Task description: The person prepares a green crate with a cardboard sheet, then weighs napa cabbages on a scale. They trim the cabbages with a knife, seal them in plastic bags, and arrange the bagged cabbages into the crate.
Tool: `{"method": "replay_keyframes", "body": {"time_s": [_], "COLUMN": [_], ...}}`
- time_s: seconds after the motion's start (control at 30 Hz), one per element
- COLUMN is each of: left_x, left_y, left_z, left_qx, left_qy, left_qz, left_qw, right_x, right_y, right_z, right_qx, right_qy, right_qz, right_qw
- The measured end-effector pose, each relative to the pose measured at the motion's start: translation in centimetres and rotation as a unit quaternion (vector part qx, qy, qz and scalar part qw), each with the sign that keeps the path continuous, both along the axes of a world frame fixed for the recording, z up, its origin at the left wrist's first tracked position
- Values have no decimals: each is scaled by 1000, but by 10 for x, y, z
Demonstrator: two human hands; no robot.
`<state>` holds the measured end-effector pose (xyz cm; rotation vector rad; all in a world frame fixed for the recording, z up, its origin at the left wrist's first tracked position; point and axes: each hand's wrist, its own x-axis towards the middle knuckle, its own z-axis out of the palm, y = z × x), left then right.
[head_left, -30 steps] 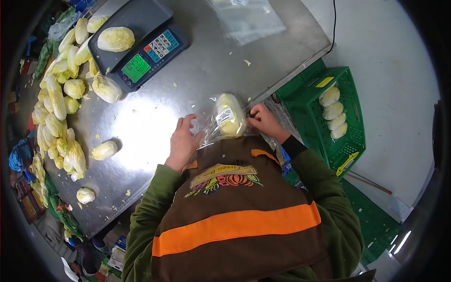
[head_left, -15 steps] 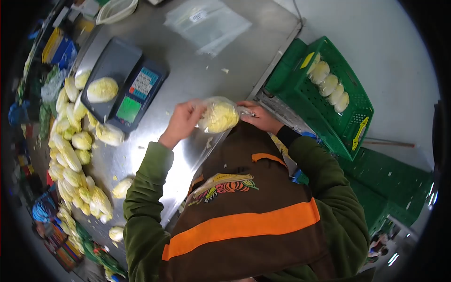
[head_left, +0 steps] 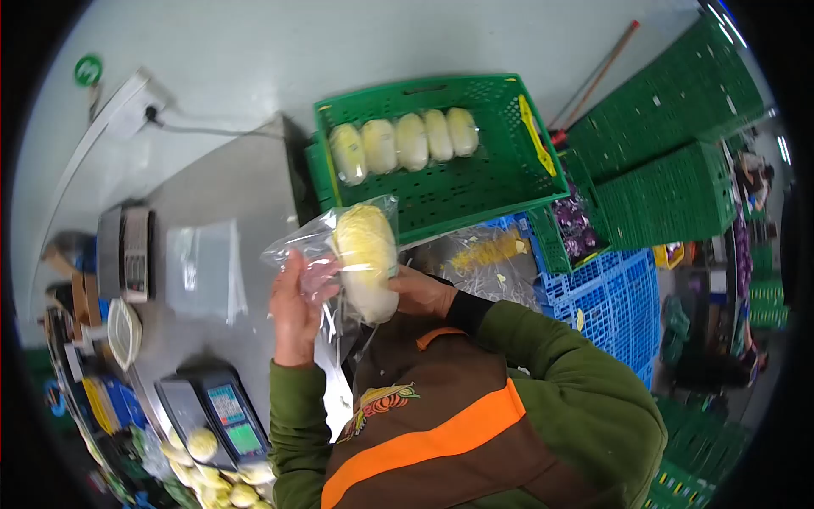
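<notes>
A napa cabbage (head_left: 367, 263), yellow at the top and white at the base, stands tilted inside a clear plastic bag (head_left: 303, 237). My right hand (head_left: 424, 293) is closed on the lower right side of the cabbage. On the other side, my left hand (head_left: 297, 307) grips the loose film of the bag, its fingers partly seen through the plastic. Just beyond both hands is a green crate (head_left: 458, 199). Several bagged cabbages (head_left: 411, 142) lie in a row along its far side, and a yellow strip (head_left: 536, 136) marks its right end.
Left of me, a steel table (head_left: 191, 339) carries flat plastic bags (head_left: 203, 270), a scale (head_left: 227, 411) with a cabbage (head_left: 202, 444) on it, and a white tray (head_left: 125, 333). Blue pallets (head_left: 606, 297) and stacked green crates (head_left: 666, 191) stand to the right.
My view has swung right, from the table towards the green crate. The bagged cabbage has come with my hands and now stands more upright, with my right hand on its side.
</notes>
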<state>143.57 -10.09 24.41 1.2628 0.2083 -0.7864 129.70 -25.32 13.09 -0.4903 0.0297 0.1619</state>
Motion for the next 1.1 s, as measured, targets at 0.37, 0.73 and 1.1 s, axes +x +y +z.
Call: {"method": "replay_keyframes", "body": {"time_s": [0.37, 0.73, 1.1], "left_x": [12, -25, -5], "left_y": [-164, -196, -208], "left_z": [-121, -152, -140], "left_qx": [24, 132, 132], "left_qy": [-15, 15, 32], "left_qz": [-87, -120, -89], "left_qw": [996, 984, 987], "right_x": [-20, 36, 18], "right_y": [-308, -456, -430], "right_z": [-29, -183, -176], "right_qx": [-650, -621, -280], "right_qy": [315, 424, 542], "right_qz": [-568, -420, -430], "right_qw": [394, 508, 666]}}
